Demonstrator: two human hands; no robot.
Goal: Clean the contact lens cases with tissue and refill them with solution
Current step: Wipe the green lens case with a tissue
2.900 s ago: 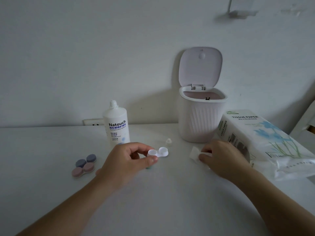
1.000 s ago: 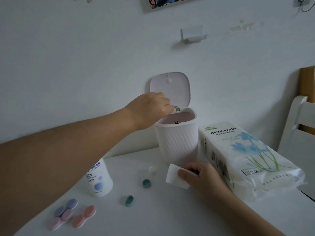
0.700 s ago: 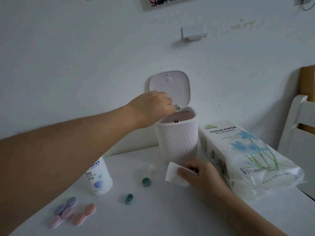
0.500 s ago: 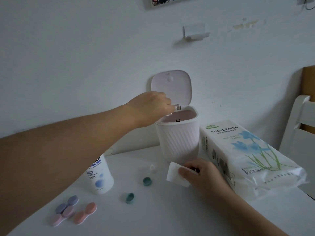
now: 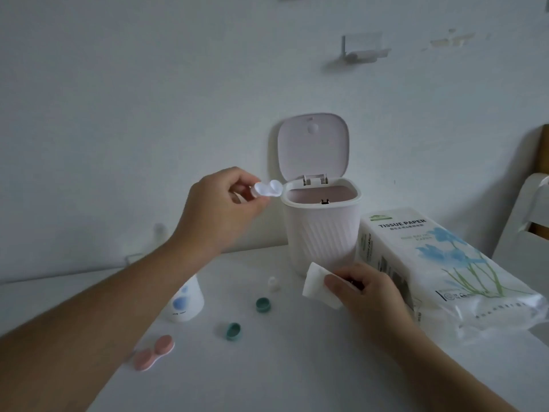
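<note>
Fingers (image 5: pixel 237 190) of left hand (image 5: pixel 219 209) pinch white lens case (image 5: pixel 268 188), held in air just beside rim of open bin (image 5: pixel 322 221). Right hand (image 5: pixel 365 289) grips folded tissue (image 5: pixel 316 282) low over table (image 5: pixel 297 367). Teal caps (image 5: pixel 263 304) off. Step, likely: case emptied, wiping due. Next: bring case and tissue together, press tissue into wells.

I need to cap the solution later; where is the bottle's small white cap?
In the head view, the small white cap stands on the table at centre, between the bin and a teal lid.
</note>
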